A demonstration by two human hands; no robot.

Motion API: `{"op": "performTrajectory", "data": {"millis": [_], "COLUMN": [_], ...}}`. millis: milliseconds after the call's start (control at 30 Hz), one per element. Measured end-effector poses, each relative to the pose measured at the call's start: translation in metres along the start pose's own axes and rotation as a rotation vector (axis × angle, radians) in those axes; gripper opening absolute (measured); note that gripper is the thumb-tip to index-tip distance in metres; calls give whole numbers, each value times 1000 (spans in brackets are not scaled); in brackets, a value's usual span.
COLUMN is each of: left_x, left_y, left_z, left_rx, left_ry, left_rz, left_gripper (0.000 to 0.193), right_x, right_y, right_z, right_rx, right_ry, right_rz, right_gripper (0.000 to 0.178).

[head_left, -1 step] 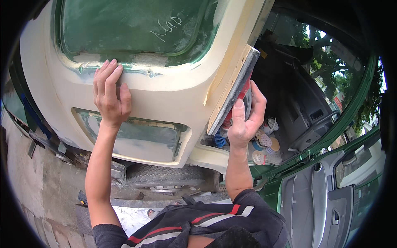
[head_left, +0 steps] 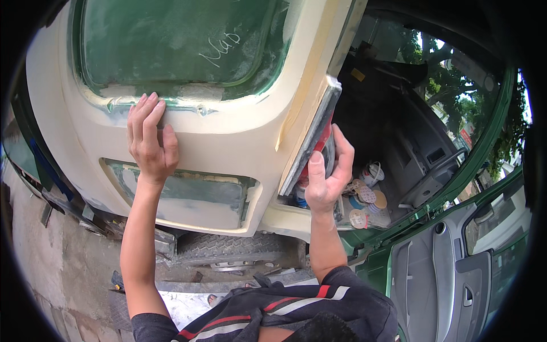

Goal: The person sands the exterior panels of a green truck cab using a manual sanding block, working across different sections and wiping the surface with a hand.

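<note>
My left hand (head_left: 150, 139) rests with fingers stretched out on the cream-primed body panel (head_left: 228, 149) of a green vehicle. Its fingertips reach the lower border of a recessed green section (head_left: 171, 45). At the panel's right edge, my right hand (head_left: 327, 181) is closed around a long sanding block (head_left: 312, 137) with a red part on its back. The block stands slanted along the edge of the door opening, its flat face turned to the cream surface. My palm hides part of the block's back. A strip of tan masking tape (head_left: 297, 108) runs down the panel just left of the block.
Inside the open cab, round sanding discs (head_left: 364, 196) and a white bucket (head_left: 372, 172) sit on the floor. An open grey-lined door (head_left: 424, 279) spreads at lower right. Below the panel are a lower recess (head_left: 194, 194) and a tyre (head_left: 228, 246).
My right hand and the sanding block have shifted left and slightly down. The left hand keeps its place on the panel; the view has moved slightly.
</note>
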State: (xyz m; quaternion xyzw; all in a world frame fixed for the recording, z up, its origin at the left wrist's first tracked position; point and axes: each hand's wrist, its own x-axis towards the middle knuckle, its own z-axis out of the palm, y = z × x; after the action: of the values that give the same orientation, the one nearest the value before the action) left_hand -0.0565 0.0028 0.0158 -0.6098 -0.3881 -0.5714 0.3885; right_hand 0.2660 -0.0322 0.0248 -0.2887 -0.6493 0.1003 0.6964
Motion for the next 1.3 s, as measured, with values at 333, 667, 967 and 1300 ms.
{"op": "performTrajectory", "data": {"millis": [333, 667, 967, 1300], "left_x": [2, -1, -2, -2], "left_y": [8, 2, 6, 7], "left_z": [3, 3, 4, 4], "left_rx": [-9, 20, 49, 91], "left_ry": [-21, -14, -15, -9], "left_rz": [15, 22, 16, 30], "left_gripper": [41, 41, 40, 40], "right_x": [-15, -28, -40, -45], "right_y": [27, 18, 24, 35], "right_z": [-9, -9, -10, -11], "right_rx": [79, 100, 139, 221], "right_ry": [7, 3, -6, -21], "right_rz": [-212, -224, -191, -198], "right_gripper": [48, 48, 53, 56]}}
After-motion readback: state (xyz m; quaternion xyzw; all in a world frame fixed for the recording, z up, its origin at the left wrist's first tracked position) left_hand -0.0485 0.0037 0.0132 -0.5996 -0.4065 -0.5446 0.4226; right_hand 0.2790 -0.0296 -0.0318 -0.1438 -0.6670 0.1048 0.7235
